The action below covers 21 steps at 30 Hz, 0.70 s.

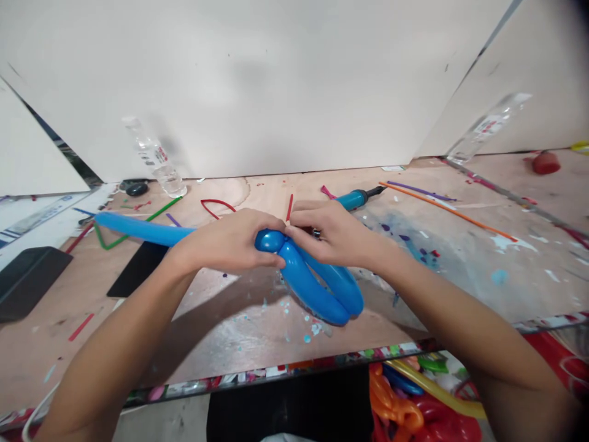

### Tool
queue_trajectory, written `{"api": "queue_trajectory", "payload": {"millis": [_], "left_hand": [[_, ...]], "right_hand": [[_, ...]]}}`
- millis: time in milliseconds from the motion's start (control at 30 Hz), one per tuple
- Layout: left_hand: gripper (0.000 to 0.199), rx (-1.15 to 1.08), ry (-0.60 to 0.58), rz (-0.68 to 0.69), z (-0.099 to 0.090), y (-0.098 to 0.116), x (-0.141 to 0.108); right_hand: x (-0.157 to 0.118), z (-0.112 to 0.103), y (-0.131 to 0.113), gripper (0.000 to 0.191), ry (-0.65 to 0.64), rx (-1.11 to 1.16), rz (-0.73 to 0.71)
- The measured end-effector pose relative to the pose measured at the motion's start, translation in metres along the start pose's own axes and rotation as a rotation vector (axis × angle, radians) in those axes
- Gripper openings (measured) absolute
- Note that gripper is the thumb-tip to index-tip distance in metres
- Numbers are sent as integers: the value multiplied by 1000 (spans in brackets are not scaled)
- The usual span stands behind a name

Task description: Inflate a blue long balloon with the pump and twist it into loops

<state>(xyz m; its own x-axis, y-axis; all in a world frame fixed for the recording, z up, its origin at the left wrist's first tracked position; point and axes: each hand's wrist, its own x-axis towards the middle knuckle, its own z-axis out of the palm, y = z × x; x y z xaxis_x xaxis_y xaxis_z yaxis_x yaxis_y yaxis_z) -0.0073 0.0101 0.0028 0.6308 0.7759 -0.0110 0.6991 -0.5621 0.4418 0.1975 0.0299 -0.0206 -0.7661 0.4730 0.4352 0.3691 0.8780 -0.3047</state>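
The left hand (225, 240) holds a long blue balloon (313, 285). Its grip is partly closed, with the thumb and the fingers around a small round bubble of this balloon. The right hand (327, 233) is just beside it, and its fingertips are pinched together at the twisted place next to the bubble. The right grip looks almost closed, but what exactly lies between its fingertips is hidden.

The balloon is in front of the person, over the middle of the tabletop (207, 331). Two folded loop parts hang from the hands toward the near edge, slanting to the right. The straight part goes out to the left, behind the left wrist, and ends in a thin tip.

Behind the right hand there is a blue-green tool with a black tip (353, 200). The tip is near the end of an orange strip (451, 212), and a purple strip (421, 191) is beside this one. On the left side lie a green strip (138, 230), a black flat object (138, 270) and a dark grey block (30, 282). One clear bottle (156, 159) stands tilted at the left near the white panel (267, 86), and another bottle (488, 127) is at the far right.
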Motion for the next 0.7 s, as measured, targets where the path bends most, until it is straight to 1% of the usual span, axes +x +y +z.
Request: {"api": "queue_trajectory", "payload": {"millis": [100,167,267,333,400,467,533,600,633,700], "left_hand": [[43,-38,-62,-29,0,0,1],[44,-47,-79,0,-1,1,1],[40,-29,-19,33,0,3,-1],[40,-26,17,24,1,4,-1],[42,-47,12,17,2,4,0],[40,-75,-15,37,2,2,1],[35,-108,-22,102,1,-2,3],[33,-164,-2,176,-1,-6,5],[33,-201,30,197,-1,-8,6],[37,-266,132,200,1,-12,8]], "right_hand": [[1,1,-1,22,-19,55,4],[2,1,-2,25,-32,111,23],[2,-1,-2,32,-24,164,101],[2,0,-2,30,1,149,113],[2,1,-2,24,14,135,78],[2,0,-2,22,-4,183,77],[2,-2,-1,28,-36,328,139],[3,-4,1,35,-43,548,218],[4,-5,2,36,-35,667,260],[6,-4,6,35,5,882,374]]}}
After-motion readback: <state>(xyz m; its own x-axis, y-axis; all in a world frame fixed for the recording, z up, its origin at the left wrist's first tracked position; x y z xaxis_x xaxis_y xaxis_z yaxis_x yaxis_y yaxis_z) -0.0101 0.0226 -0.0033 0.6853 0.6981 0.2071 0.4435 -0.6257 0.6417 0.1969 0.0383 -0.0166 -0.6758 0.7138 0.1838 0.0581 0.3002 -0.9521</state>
